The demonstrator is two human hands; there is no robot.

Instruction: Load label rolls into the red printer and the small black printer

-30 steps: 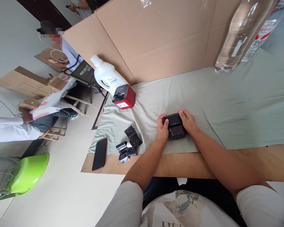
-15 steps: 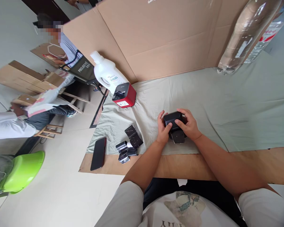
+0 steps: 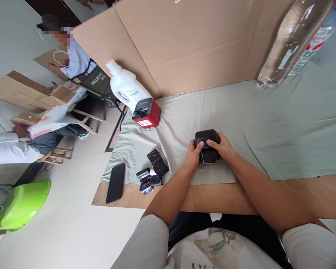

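black plastic fills both hands: a small black label printer (image 3: 206, 144) sits on the pale green cloth (image 3: 268, 123) right in front of the person, gripped from either side. the left hand (image 3: 194, 155) clasps its left flank with the thumb laid over the rounded lid, and the right hand (image 3: 224, 148) wraps the right side with a finger stretched across the top, so both hands are closed around the same little machine. its lid looks tipped up toward the cardboard wall, with a darker opening showing on the side nearest the body, though i cannot tell how far it is open. just left of the left hand, on the cloth's edge, lies a loose tangle of black label rolls (image 3: 153, 170), and farther left again a dark phone (image 3: 115, 182) lies flat on the cardboard sheet (image 3: 212, 196) that underlies the cloth. beyond the left hand, up toward the wall, stands a red and black label printer (image 3: 146, 113) with a white detergent bottle (image 3: 126, 86) touching its back. a tall brown cardboard wall (image 3: 190, 45) rises behind the hands, and well off past the right hand clear plastic water bottles (image 3: 291, 41) lean against it. far to the left another person (image 3: 70, 59) sits near a folding chair, and a lime green basin (image 3: 24, 205) rests on the floor.
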